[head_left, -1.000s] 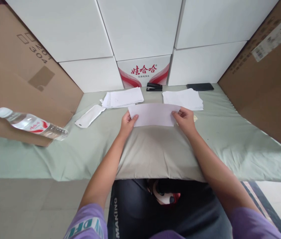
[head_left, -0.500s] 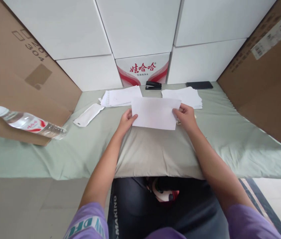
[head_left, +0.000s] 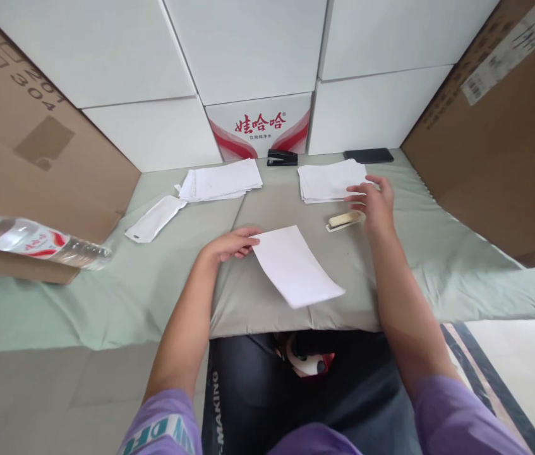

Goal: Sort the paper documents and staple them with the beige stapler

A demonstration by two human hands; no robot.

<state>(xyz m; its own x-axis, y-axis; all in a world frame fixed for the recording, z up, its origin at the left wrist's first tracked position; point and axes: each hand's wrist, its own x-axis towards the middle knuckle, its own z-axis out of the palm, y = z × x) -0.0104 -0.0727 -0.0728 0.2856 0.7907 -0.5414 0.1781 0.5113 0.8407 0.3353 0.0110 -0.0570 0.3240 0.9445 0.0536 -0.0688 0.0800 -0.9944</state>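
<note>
Where both hands were gripping the short ends of the folded white paper sheet [head_left: 296,265] a moment ago, only the left hand [head_left: 228,244] is now pinching its near corner, and the sheet is lying slantwise on the grey cushion [head_left: 295,297]. The right hand [head_left: 375,201] has let go and is hovering with fingers spread and nothing in them, between the small cream-coloured flat tool [head_left: 345,220] and the right stack of white papers [head_left: 328,180]. That suggests the folding is finished and another item is being sought. Farther off, a second white paper stack [head_left: 222,180], a black stapler [head_left: 282,157] and a dark phone [head_left: 368,155] are lying by the white cartons [head_left: 248,50].
</note>
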